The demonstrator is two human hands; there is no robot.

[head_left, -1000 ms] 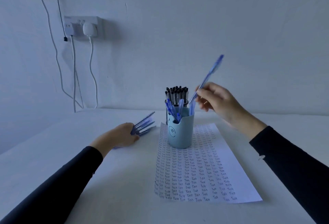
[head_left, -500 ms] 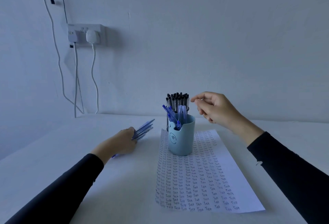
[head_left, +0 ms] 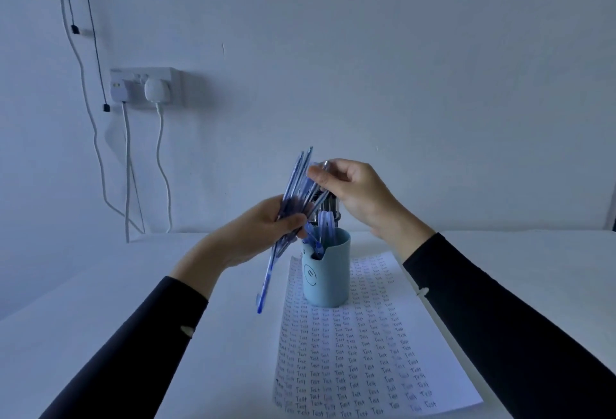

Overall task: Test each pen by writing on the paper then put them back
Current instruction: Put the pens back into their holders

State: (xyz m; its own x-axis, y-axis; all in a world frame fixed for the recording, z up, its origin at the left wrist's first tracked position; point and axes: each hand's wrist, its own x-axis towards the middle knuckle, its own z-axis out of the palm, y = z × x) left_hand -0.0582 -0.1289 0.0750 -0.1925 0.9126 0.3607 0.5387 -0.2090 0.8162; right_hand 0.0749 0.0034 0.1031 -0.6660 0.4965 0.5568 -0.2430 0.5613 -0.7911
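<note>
My left hand (head_left: 263, 232) grips a bundle of several blue pens (head_left: 293, 195), raised off the table and standing nearly upright just left of the light blue cup (head_left: 328, 280). One pen (head_left: 265, 288) of the bundle hangs lower than the rest. My right hand (head_left: 350, 192) is above the cup, its fingertips pinching the top of a pen in the bundle. The cup holds a few blue pens (head_left: 321, 230) and stands on the paper (head_left: 366, 352), which is covered with rows of the word "Test". A dark holder with black pens (head_left: 328, 210) behind the cup is mostly hidden by my hands.
The white table (head_left: 133, 302) runs back to a white wall. A socket (head_left: 143, 85) with a white plug and hanging cables is on the wall at the left.
My left hand has lifted the bundle of blue pens off the table and brought it up beside the cup. My right hand, empty after dropping a pen into the cup, now pinches the bundle.
</note>
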